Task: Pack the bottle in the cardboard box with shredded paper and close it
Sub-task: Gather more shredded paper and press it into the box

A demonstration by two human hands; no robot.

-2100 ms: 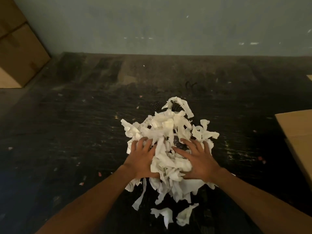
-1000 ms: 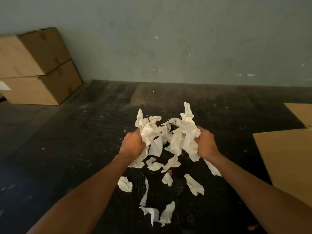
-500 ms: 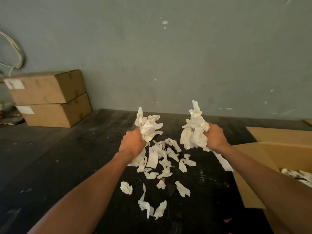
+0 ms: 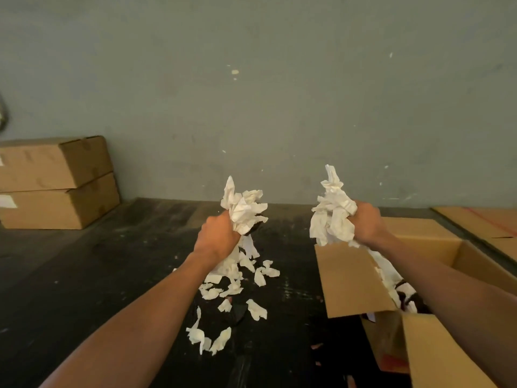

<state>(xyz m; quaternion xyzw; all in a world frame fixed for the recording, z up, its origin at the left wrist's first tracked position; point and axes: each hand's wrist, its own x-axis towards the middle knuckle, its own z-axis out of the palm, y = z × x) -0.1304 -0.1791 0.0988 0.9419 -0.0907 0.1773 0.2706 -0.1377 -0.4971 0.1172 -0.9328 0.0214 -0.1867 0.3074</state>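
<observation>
My left hand [image 4: 216,236] is closed on a bunch of white shredded paper [image 4: 243,210], raised above the dark floor. My right hand [image 4: 368,224] grips a second bunch of shredded paper [image 4: 333,214] over the near-left flap of the open cardboard box [image 4: 352,278] at the right. Inside the box some white paper and a dark shape [image 4: 405,295] show beside my right forearm; I cannot tell whether that is the bottle. Loose scraps [image 4: 237,287] lie on the floor below my left hand.
Two closed cardboard boxes [image 4: 56,183] are stacked against the wall at the far left. Flat cardboard sheets [image 4: 484,222] lie at the far right behind the open box. A grey wall closes the back.
Both hands gathered paper from the floor pile, lifted it and split apart. They have swung right, the right hand now reaching over the open box; scraps dropped to the floor.
</observation>
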